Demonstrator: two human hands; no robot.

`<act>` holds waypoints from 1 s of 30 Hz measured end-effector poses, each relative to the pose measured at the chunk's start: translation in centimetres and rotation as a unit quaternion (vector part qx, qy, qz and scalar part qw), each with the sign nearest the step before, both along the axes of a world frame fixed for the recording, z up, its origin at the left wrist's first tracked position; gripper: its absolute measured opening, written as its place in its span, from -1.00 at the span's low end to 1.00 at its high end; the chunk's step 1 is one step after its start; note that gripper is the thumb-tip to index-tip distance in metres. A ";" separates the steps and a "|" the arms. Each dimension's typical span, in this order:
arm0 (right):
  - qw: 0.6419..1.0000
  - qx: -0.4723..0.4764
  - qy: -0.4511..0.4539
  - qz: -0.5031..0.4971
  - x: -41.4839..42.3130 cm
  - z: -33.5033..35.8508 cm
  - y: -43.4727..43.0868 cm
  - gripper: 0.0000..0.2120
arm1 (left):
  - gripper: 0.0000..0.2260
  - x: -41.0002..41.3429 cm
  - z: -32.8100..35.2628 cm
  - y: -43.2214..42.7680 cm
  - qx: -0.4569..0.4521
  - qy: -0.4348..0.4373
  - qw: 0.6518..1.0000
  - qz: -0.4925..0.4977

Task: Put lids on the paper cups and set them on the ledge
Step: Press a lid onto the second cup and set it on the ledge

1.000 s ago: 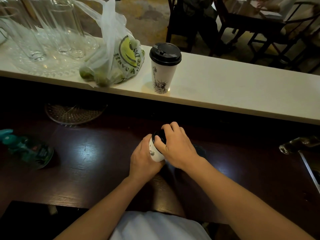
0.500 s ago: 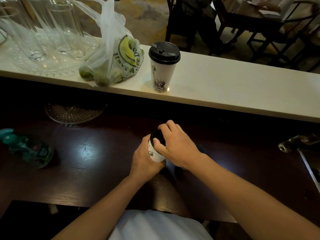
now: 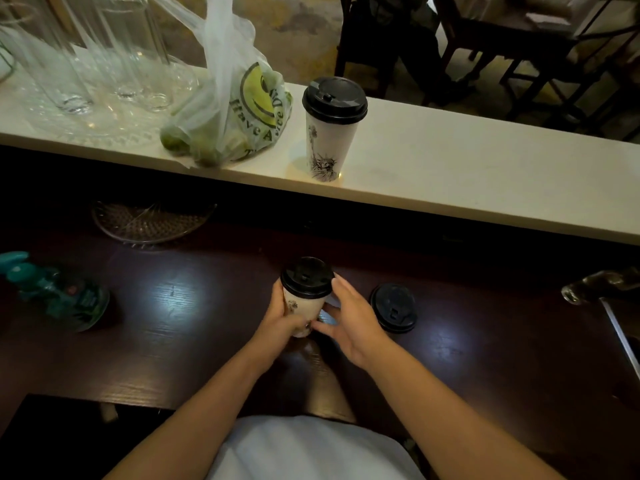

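A small white paper cup [image 3: 305, 309] with a black lid [image 3: 307, 277] on it stands on the dark wooden table [image 3: 180, 306]. My left hand [image 3: 278, 322] is wrapped around the cup's left side. My right hand [image 3: 353, 320] is beside the cup on its right, fingers spread, the thumb close to the cup's base. A loose black lid [image 3: 393, 308] lies flat on the table just right of my right hand. A taller white paper cup [image 3: 329, 143] with a black lid stands on the pale ledge [image 3: 450, 174] behind.
On the ledge's left stand a plastic bag of green fruit [image 3: 239, 116] and several clear glasses on a glass tray [image 3: 86, 81]. A glass plate [image 3: 149, 220] and a teal bottle [image 3: 55, 292] lie on the table's left. A glass object [image 3: 595, 285] sits at the right edge.
My right hand has lifted off the top of the small cup and moved to its right side. The black lid now shows fully on the cup, and the loose lid is uncovered.
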State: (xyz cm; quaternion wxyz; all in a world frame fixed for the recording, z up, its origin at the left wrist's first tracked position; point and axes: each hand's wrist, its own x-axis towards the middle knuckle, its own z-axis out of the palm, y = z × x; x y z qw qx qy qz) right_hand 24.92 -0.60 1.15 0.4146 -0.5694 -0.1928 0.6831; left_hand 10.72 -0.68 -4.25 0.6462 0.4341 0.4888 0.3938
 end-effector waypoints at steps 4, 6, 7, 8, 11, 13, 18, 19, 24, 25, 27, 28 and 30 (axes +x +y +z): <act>0.998 -0.036 0.036 -0.025 0.3 -0.9 -0.3 -0.70 | -0.49 -1.1 0.4 0.7 -0.084 -0.145 0.985 0.031; 0.998 -0.042 0.042 -0.033 0.4 -1.3 -0.3 -0.69 | -0.56 -1.2 0.3 0.8 -0.129 -0.155 0.978 0.061; 0.998 -0.043 0.041 -0.036 0.4 -1.6 -0.3 -0.67 | -0.55 -1.1 0.3 0.8 -0.145 -0.147 0.976 0.064; 0.997 -0.045 0.037 -0.041 0.3 -1.9 -0.2 -0.65 | -0.55 -0.9 0.4 0.8 -0.152 -0.141 0.976 0.060; 0.997 -0.055 0.030 -0.054 0.1 -2.6 -0.1 -0.65 | -0.55 -0.5 0.2 0.5 -0.176 -0.114 0.975 0.074; 0.996 -0.054 0.032 -0.057 0.0 -2.9 -0.3 -0.67 | -0.56 -0.2 0.0 0.2 -0.192 -0.101 0.971 0.099; 0.998 -0.034 0.020 -0.050 0.2 -3.2 -1.1 -0.74 | -0.71 0.2 0.0 -0.4 -0.187 -0.078 0.972 0.123; 0.998 -0.035 0.012 -0.049 0.2 -3.4 -1.2 -0.74 | -0.72 0.3 0.1 -0.5 -0.180 -0.071 0.973 0.123; 0.999 -0.032 -0.035 -0.013 0.2 -4.3 -1.6 -0.68 | -0.70 0.4 0.1 -0.8 -0.133 -0.028 0.984 0.116; 0.998 -0.031 -0.048 -0.004 0.2 -4.3 -1.6 -0.68 | -0.70 0.3 -0.1 -0.8 -0.119 -0.011 0.986 0.113; 0.997 -0.022 -0.073 0.009 0.2 -3.9 -1.6 -0.68 | -0.71 0.0 -0.2 -0.5 -0.081 0.035 0.991 0.102; 0.996 -0.019 -0.082 0.012 0.2 -3.7 -1.5 -0.68 | -0.71 -0.1 -0.3 -0.4 -0.064 0.058 0.992 0.095; 0.995 -0.018 -0.098 0.027 0.3 -3.6 -1.3 -0.69 | -0.71 -0.4 -0.6 -0.2 -0.030 0.097 0.991 0.088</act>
